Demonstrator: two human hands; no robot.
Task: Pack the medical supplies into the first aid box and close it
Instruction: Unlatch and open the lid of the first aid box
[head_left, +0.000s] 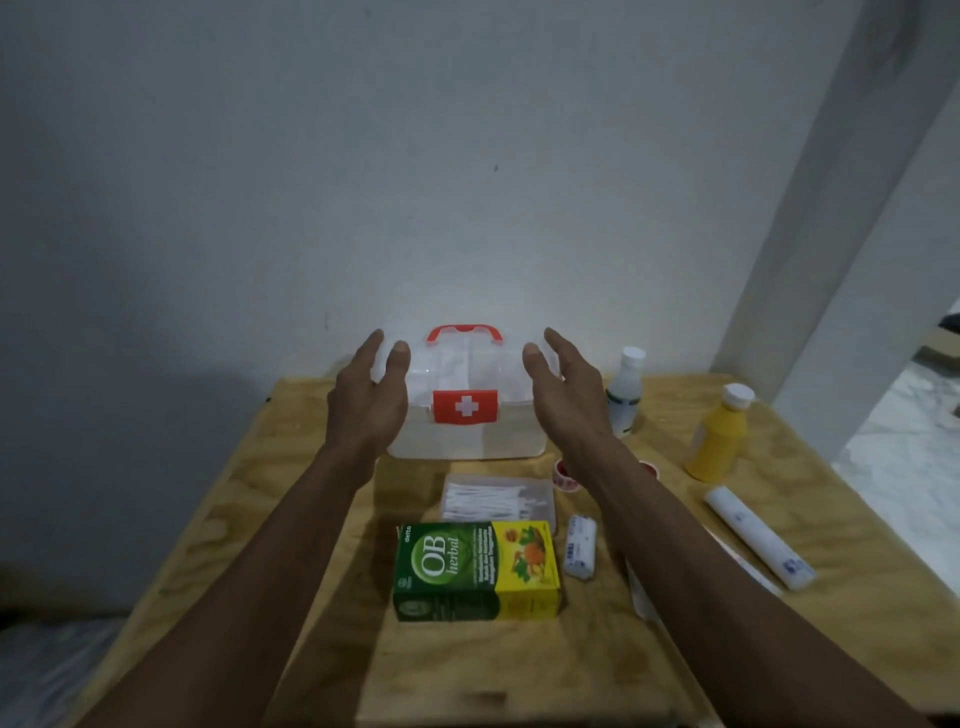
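The first aid box (466, 402), translucent white with a red handle and a red latch bearing a white cross, stands at the far middle of the wooden table (311, 519), against the wall, with its lid down. The 2 hands flank it. The left hand (370, 396) is at the box's left end, fingers straight and spread, palm turned toward the box; whether it touches the plastic cannot be told. The right hand (563, 387) mirrors it at the right end, fingers likewise extended and holding nothing, and contact there is just as unclear.

Nearer than the box, between the 2 forearms, lies a clear packet of cotton swabs (496, 499), and just nearer still a green and yellow OB herbal carton (477, 570) lies flat. A small rolled bandage (580, 546) lies just right of the carton. A small red item (565, 475) shows partly beside the right wrist.

Right of the box stands a white bottle (625, 391), partly hidden by the right hand. Farther right stands a yellow bottle (718, 434) with a white cap, and near it a long white roll (758, 538) lies on the table.
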